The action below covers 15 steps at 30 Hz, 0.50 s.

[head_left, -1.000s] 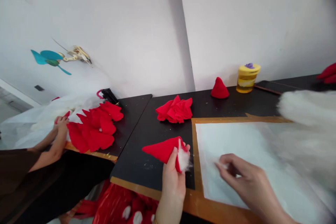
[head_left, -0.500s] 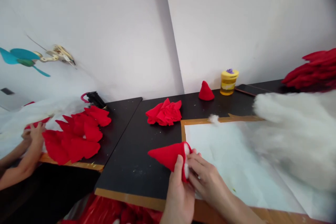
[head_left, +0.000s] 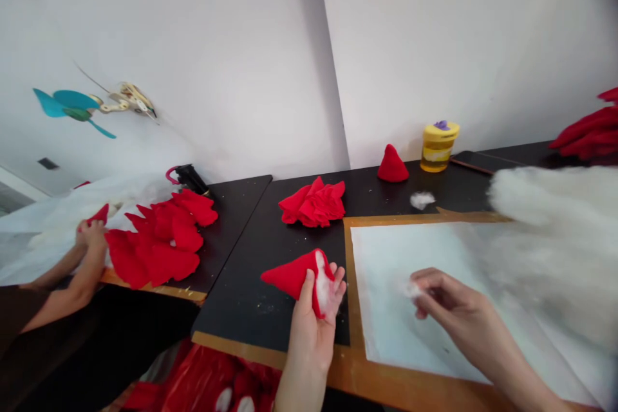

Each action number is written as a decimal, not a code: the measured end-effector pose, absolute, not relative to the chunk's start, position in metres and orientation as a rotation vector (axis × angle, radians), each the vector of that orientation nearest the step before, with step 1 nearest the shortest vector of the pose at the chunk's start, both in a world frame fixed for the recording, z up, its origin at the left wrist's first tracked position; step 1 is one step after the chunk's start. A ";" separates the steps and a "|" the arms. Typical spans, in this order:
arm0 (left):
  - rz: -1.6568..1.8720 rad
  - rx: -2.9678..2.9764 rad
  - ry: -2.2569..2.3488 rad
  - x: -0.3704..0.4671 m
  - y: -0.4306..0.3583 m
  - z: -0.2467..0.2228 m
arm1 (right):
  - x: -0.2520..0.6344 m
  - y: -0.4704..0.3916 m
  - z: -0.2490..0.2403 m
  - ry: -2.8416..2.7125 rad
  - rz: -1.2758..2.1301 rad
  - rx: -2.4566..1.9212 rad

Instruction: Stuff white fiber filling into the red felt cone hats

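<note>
Left grip [head_left: 313,309] curled round red felt cone [head_left: 294,275], white stuffing at its opening; right grip [head_left: 419,293] pinched on small white fiber tuft [head_left: 410,289], above white sheet [head_left: 391,328].

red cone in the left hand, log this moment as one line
left hand: holds red cone, white stuffing at opening | right hand: pinches white tuft above white sheet

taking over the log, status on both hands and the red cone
Left hand gripping red cone, white stuffing showing at its open end. Right hand pinching small white tuft, apart from cone. Nothing visible between them.
</note>
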<state>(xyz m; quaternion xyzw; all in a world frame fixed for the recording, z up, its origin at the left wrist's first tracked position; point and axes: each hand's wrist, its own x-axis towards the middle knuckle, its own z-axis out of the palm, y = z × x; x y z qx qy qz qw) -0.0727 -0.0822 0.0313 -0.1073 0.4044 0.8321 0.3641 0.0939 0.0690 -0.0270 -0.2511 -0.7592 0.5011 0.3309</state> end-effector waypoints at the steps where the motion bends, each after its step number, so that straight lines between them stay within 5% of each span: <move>1: 2.107 -0.245 1.004 -0.074 -0.085 0.031 | 0.097 0.079 -0.032 -2.061 1.111 -0.698; 5: 1.974 -0.080 0.896 -0.067 -0.090 0.028 | 0.101 0.087 -0.026 -2.225 0.494 -0.658; 15: 1.734 0.129 1.104 -0.029 -0.091 0.026 | 0.044 0.045 0.037 -2.451 0.863 -0.162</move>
